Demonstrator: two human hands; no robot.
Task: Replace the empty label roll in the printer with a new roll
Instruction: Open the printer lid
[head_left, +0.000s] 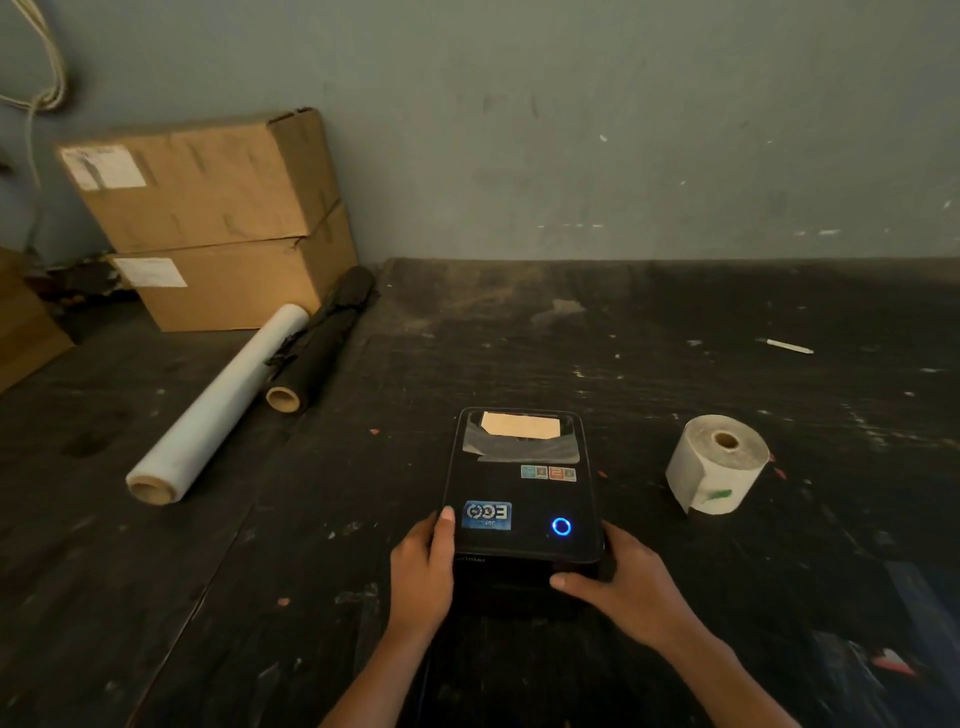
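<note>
A black label printer (522, 486) stands on the dark table in front of me, its lid down, a blue ring light glowing at its near right corner and a clear window with a tan patch at its far end. My left hand (423, 569) grips its left near side, thumb on the lid. My right hand (626, 587) holds the right near corner, fingers across the front. A white label roll (714, 465) with a green mark lies on the table to the right of the printer, untouched.
A roll of clear wrap (218, 405) and a black roll (319, 340) lie at the left. Two stacked cardboard boxes (208, 223) stand against the wall at the back left. A small white stick (787, 346) lies at the far right.
</note>
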